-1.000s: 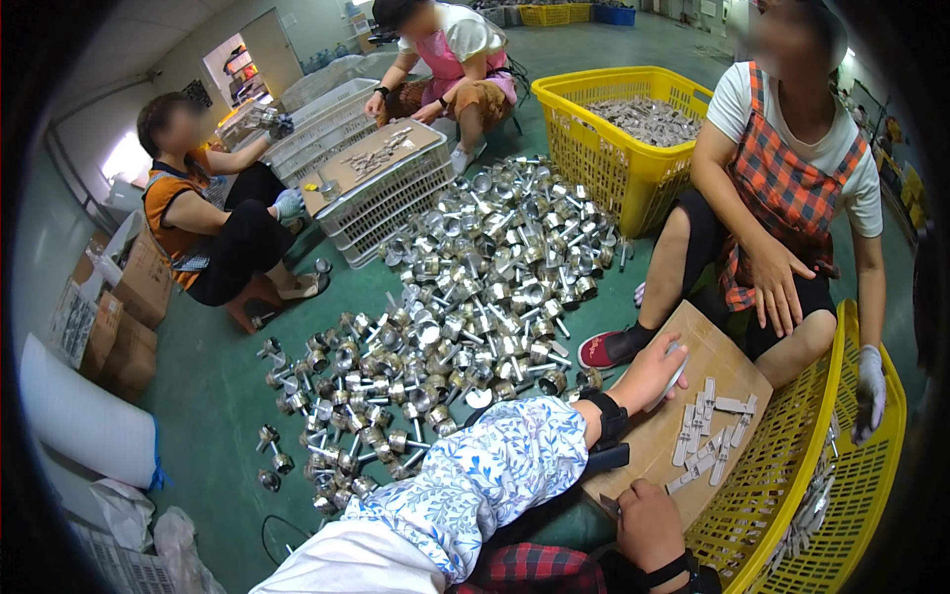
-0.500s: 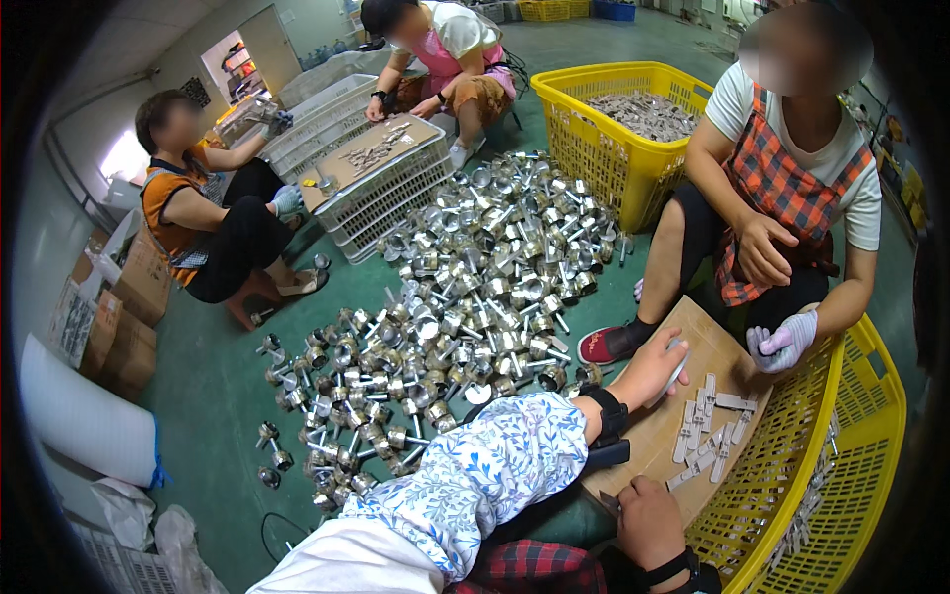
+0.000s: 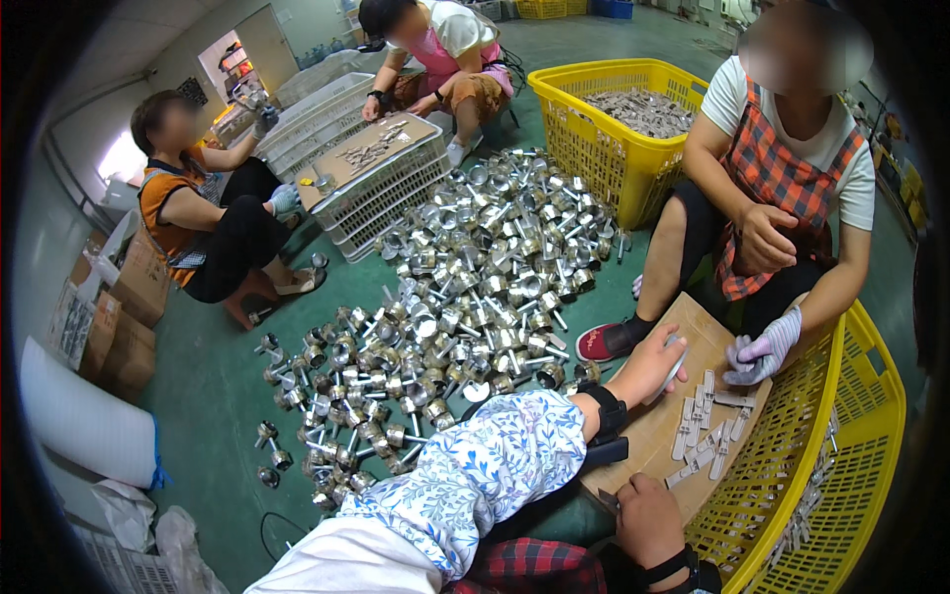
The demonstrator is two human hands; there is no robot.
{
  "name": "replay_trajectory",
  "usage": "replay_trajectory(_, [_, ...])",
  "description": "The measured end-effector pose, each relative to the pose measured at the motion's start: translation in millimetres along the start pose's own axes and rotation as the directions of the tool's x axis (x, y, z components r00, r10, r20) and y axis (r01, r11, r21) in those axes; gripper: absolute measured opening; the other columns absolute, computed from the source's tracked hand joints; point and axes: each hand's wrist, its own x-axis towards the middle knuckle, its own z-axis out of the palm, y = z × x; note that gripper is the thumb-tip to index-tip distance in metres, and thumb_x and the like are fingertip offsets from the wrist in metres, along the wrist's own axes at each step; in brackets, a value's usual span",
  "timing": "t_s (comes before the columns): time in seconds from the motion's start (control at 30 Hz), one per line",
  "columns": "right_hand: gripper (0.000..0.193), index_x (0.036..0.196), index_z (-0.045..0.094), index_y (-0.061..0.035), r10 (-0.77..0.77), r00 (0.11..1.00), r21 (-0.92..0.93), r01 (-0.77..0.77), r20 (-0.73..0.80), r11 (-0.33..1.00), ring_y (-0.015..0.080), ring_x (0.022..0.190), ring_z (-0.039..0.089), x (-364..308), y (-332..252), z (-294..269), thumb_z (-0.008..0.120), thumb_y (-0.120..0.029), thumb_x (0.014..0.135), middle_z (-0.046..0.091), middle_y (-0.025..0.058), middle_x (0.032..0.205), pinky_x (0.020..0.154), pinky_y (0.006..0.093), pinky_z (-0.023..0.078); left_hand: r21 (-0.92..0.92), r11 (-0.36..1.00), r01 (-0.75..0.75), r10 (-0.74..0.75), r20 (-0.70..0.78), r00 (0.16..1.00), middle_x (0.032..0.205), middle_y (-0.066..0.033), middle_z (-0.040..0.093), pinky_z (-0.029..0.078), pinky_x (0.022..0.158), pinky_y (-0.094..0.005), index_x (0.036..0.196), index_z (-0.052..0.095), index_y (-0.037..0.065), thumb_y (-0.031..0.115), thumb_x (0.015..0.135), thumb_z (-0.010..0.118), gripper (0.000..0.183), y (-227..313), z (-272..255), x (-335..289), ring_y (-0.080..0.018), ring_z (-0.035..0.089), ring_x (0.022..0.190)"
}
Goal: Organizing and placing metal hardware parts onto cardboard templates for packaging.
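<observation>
Two bare hands at the lower right of the frame, both at a brown board (image 3: 648, 450). Left hand (image 3: 639, 368) at the board's left side, below a red shoe (image 3: 606, 343), fingers bent around a smooth grey object (image 3: 664, 384); partly hidden, impossible to tell its kind. Right hand (image 3: 650, 525) lower down, at the board's bottom edge, fingers curled almost fully closed on a thin dark piece (image 3: 609, 502), with only its tip in sight. Right of both hands, on the board, loose pale flat strips (image 3: 706, 436), some touching or overlapping. Just beside their upper end, a co-worker's gloved hand (image 3: 767, 349). Along the board's right side, a yellow basket (image 3: 762, 485) with more metal parts inside. Mid-frame, on the green floor (image 3: 213, 396), a broad heap of shiny metal cups (image 3: 485, 287) with stems. Toward the upper right, another yellow basket (image 3: 584, 148), full of small pale parts. At upper left, two co-workers beside a grey crate (image 3: 386, 203).
</observation>
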Motion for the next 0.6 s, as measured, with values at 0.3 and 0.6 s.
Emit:
replay_trajectory(0.3, [0.006,0.071,0.058,-0.0007,-0.013,0.999,0.012,0.013,-0.032,1.000,0.0335,0.080,0.056,0.7,1.7,1.1,0.056,-0.005,0.068,0.055,0.0153,0.078,0.071,0.0411,0.047,0.008,1.000,0.005,-0.005,0.000,1.000,0.068,-0.0076,0.060,0.043,0.045,-0.0235,0.136,0.028,0.000,0.025,0.097,0.042,0.049,-2.2,0.7,3.0,-0.0106,0.050,0.046])
replay_trajectory(0.6, [0.006,0.070,0.058,-0.0015,-0.012,0.999,0.015,0.013,-0.034,1.000,0.0332,0.079,0.056,-0.3,-2.3,-0.1,0.055,-0.006,0.069,0.054,0.0145,0.079,0.070,0.0411,0.047,0.008,1.000,0.006,-0.006,-0.005,1.000,0.067,-0.0076,0.060,0.043,0.044,-0.0235,0.136,0.028,0.001,0.026,0.097,0.043,0.049,2.5,-0.4,-1.5,-0.0107,0.051,0.045])
